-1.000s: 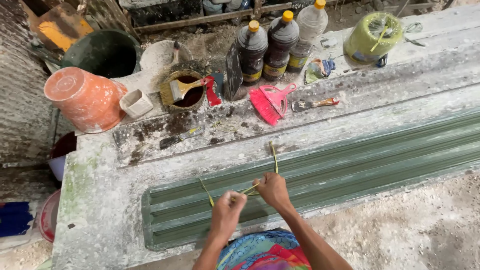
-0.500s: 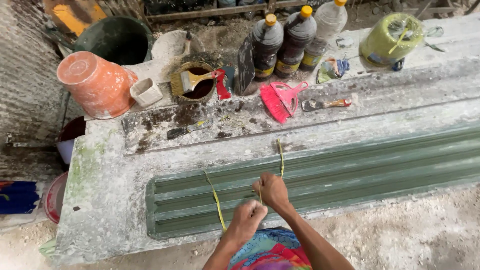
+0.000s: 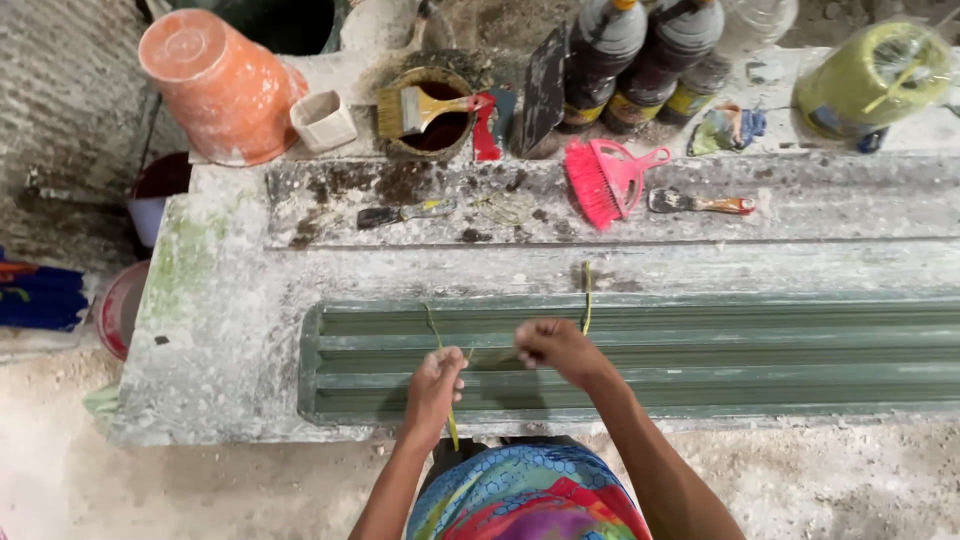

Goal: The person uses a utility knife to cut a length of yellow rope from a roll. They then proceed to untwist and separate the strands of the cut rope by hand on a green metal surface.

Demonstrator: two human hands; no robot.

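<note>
hands (image 3: 437, 381) now farther apart on yellow-green strip (image 3: 587, 296)

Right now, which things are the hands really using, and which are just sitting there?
In use: left hand, right hand, yellow-green strand, green ridged mould.

Lying about: pink brush, paintbrush, orange pot, dark bottles, twine spool.

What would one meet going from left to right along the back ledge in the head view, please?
Orange pot → small white square cup → paintbrush across a round tin → dark bottles → pink hand brush slightly nearer → crumpled rag → yellow-green twine spool.
</note>
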